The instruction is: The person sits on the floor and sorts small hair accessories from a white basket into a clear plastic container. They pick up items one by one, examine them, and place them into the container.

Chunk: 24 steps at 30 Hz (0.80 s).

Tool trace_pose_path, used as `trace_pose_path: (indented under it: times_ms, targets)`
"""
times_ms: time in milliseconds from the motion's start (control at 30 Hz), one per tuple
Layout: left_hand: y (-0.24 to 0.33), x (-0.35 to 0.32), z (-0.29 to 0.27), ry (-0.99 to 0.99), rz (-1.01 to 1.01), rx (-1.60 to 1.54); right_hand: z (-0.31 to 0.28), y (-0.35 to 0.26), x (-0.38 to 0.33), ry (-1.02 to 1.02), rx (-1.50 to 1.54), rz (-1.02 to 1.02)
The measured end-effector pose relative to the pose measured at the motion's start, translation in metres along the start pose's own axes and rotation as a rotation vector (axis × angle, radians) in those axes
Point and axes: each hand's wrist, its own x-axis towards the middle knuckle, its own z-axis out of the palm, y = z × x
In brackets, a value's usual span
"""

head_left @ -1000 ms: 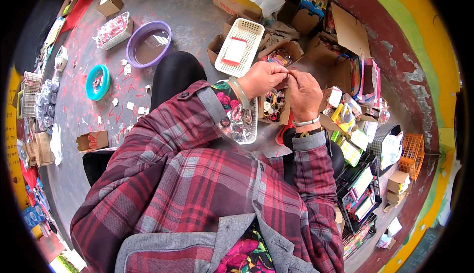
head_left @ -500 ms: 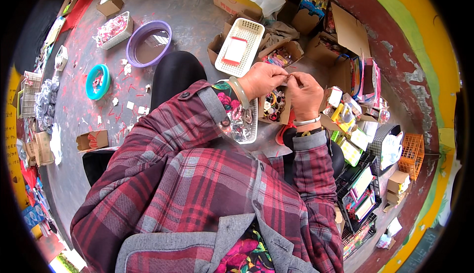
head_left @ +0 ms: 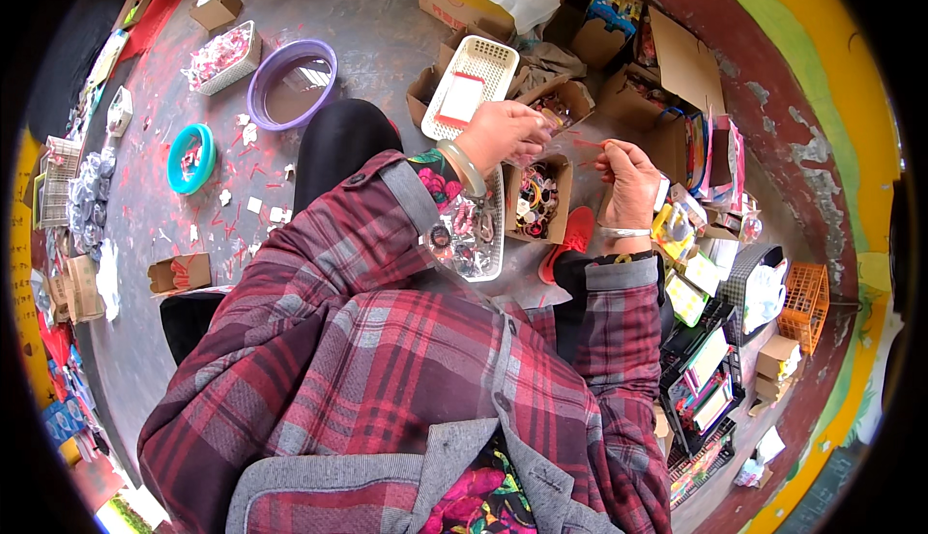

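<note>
My left hand (head_left: 503,135) has its fingers pinched on what looks like a small clear plastic bag (head_left: 541,138), partly blurred, with something pinkish in it. It is above the gap between the cream baskets and the cardboard boxes. Off to the right, my right hand (head_left: 628,181) pinches a thin red strip (head_left: 588,144) between thumb and forefinger. Below the hands sits an open cardboard box (head_left: 558,223) of mixed hair ties. A cream basket (head_left: 500,244) holding small clear packets lies under my left wrist. Another cream basket (head_left: 505,62), with a red-edged white card, lies beyond it.
A purple basin (head_left: 329,68) with dark liquid and a teal bowl (head_left: 206,178) stand on the floor at left, among scattered red strips and white scraps. Cardboard boxes (head_left: 686,56) crowd the far right. Black crates (head_left: 737,360) and an orange basket (head_left: 807,304) stand at right.
My hands were together, fingertips meeting over the boxes. Now they are apart: the right has moved right and slightly down with the red strip, the left slightly left with the bag.
</note>
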Motion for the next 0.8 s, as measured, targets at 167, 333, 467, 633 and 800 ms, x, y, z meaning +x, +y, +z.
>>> trace_pose_path:
  times_ms: [167,333,467,633,800]
  targets:
    - [0.005,0.008,-0.02,0.081,0.048,-0.147,-0.005,0.003,0.004,-0.035,-0.065,-0.036]
    - [0.008,0.008,-0.021,0.09,0.075,-0.181,-0.009,0.012,0.001,-0.552,-0.955,-0.118]
    - [0.008,0.006,-0.021,0.064,0.069,-0.175,-0.013,0.028,-0.011,-1.052,-1.265,-0.147]
    - [0.008,0.005,-0.019,0.029,0.063,-0.161,-0.003,0.033,-0.019,-0.827,-1.709,-0.065]
    - [0.01,0.002,-0.016,-0.022,0.042,-0.174,-0.018,0.034,-0.008,-0.511,-1.562,-0.32]
